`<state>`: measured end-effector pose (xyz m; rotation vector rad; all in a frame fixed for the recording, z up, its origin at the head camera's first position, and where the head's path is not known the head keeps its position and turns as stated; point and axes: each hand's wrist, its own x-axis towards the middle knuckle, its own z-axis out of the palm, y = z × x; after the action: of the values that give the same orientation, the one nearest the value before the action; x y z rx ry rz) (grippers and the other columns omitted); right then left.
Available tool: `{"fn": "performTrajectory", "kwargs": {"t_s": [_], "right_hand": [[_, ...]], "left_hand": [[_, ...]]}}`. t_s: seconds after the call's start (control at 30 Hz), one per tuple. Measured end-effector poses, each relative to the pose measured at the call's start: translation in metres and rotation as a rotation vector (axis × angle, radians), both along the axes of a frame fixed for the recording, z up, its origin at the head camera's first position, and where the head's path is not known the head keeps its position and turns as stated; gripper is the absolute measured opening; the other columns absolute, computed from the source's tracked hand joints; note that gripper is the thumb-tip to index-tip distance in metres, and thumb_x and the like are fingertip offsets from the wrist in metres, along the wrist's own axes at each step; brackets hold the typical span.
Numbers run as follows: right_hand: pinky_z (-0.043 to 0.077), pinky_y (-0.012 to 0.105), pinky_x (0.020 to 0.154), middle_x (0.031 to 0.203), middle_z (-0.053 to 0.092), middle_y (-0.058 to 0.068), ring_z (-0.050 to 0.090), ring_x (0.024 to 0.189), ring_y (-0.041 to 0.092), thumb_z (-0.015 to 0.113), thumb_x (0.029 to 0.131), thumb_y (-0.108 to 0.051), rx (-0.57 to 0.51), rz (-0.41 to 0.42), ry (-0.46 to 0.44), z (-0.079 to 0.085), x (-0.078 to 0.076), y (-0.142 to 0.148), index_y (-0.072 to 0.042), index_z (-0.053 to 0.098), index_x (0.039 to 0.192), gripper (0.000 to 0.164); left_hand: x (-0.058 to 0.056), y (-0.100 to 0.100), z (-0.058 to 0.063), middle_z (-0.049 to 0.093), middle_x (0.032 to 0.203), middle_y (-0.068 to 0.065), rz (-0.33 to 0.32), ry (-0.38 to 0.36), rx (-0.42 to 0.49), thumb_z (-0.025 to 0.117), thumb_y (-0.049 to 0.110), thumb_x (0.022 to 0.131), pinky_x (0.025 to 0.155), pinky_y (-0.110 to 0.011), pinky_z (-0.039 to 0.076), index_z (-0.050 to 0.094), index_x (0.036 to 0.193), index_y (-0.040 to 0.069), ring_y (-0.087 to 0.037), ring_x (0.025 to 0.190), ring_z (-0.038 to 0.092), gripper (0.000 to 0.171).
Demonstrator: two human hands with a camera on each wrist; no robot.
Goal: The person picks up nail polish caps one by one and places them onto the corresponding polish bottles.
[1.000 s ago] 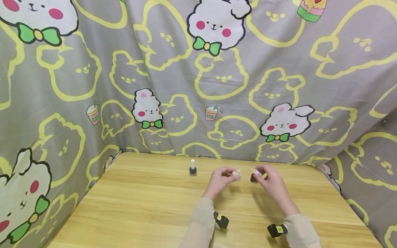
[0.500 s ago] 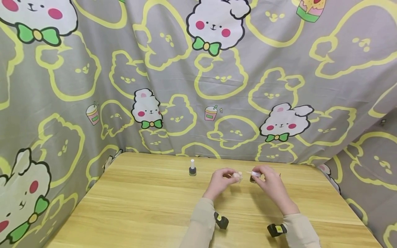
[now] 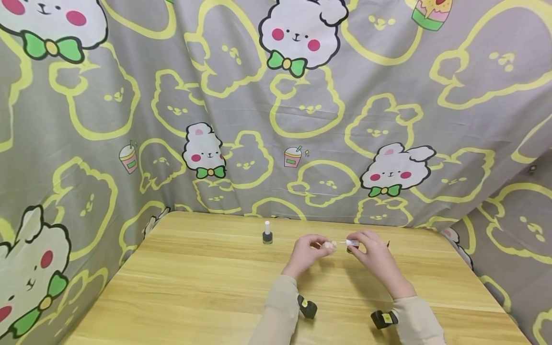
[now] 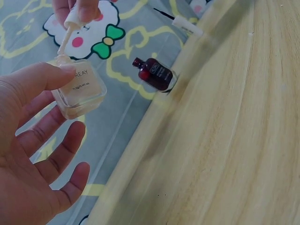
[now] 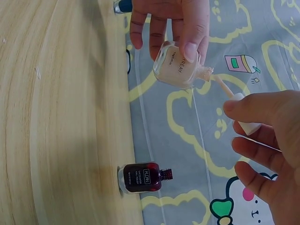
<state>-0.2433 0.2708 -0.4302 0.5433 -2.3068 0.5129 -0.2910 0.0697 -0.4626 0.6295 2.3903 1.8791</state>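
Note:
My left hand [image 3: 307, 251] holds a pale pink nail polish bottle [image 4: 83, 91] between thumb and fingers, tilted with its uncapped neck toward the right hand. White cap pinched in the fingertips, my right hand [image 3: 374, 251] keeps the nail polish brush [image 5: 225, 87] level with the bottle's mouth. In the right wrist view the brush tip is right at the rim. The white cap [image 5: 246, 119] shows between thumb and fingers. Below the hands a dark red nail polish bottle [image 4: 158, 75] stands uncapped on the table, mostly hidden by the right hand in the head view.
A white cap with a dark brush [image 4: 187, 26] lies on the table beyond the red bottle. To the left stands a dark nail polish bottle [image 3: 267, 235] with its white cap on. The wooden table [image 3: 194, 278] ends at a patterned grey curtain [image 3: 241, 110].
My right hand has moved slightly left, bringing the brush level and up to the mouth of the pale bottle. The left hand has barely moved.

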Motion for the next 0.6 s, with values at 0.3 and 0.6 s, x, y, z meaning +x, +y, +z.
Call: {"fn": "performTrajectory", "kwargs": {"t_s": [0.3, 0.6], "right_hand": [[0.054, 0.042, 0.074, 0.090, 0.066, 0.002, 0.061, 0.088, 0.020, 0.084, 0.070, -0.002, 0.004, 0.011, 0.010, -0.0010, 0.0000, -0.0001, -0.009, 0.071, 0.092, 0.026], [0.054, 0.038, 0.073, 0.092, 0.065, 0.001, 0.058, 0.087, 0.017, 0.083, 0.072, -0.004, 0.031, 0.015, -0.007, -0.0016, 0.0003, -0.0002, -0.010, 0.072, 0.092, 0.024]], "left_hand": [[0.0011, -0.0008, -0.0002, 0.069, 0.106, -0.003, 0.005, 0.014, -0.013, 0.079, 0.020, 0.080, 0.069, -0.019, 0.049, 0.075, 0.102, 0.011, -0.010, 0.087, 0.059, 0.024], [0.0031, 0.0004, 0.0015, 0.069, 0.104, -0.005, -0.003, 0.055, -0.037, 0.079, 0.018, 0.080, 0.071, -0.019, 0.048, 0.075, 0.100, 0.010, -0.013, 0.088, 0.059, 0.022]]}}
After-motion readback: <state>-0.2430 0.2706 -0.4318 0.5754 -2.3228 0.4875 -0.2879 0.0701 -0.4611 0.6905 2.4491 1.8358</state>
